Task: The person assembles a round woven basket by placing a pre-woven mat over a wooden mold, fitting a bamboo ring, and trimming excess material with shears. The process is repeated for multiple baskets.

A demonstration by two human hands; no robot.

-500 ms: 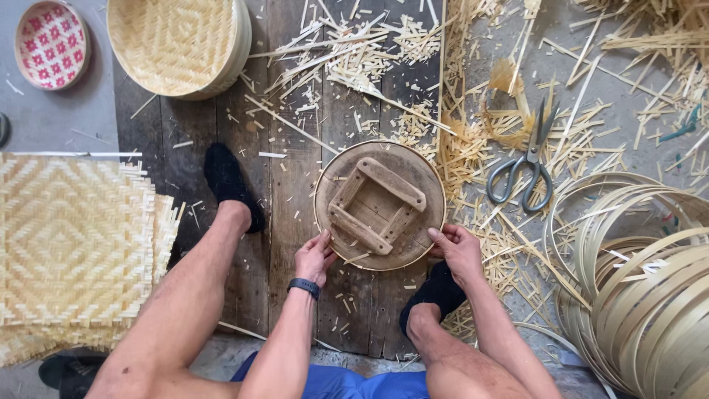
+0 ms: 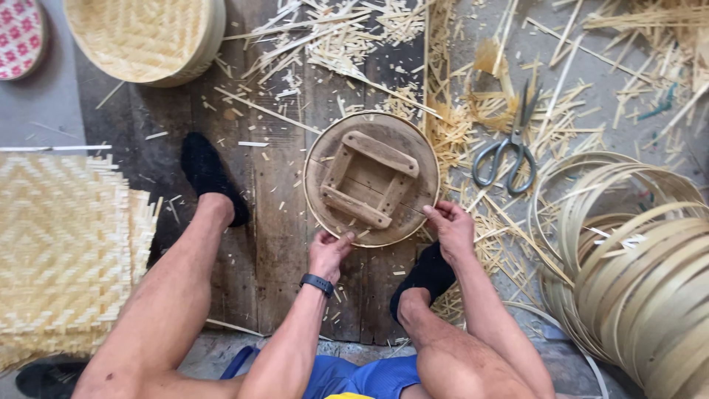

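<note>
- Two hands work one piece: left hand (image 2: 329, 251) pinches the near rim of the round wooden mould (image 2: 371, 177), and right hand (image 2: 450, 229) clasps its right edge.
- Mould lies on the dark plank floor (image 2: 273, 222) between both feet, its square frame of slats facing up; seemingly being turned or seated.
- Stacked woven mats (image 2: 59, 244) left, coiled bamboo hoops (image 2: 635, 266) right.
- Scissors (image 2: 509, 148) lie among pale splinters; a woven basket (image 2: 144, 37) beyond.

red patterned plate (image 2: 21, 37): cut by left edge | bamboo hoops (image 2: 635, 273): cut right
</note>
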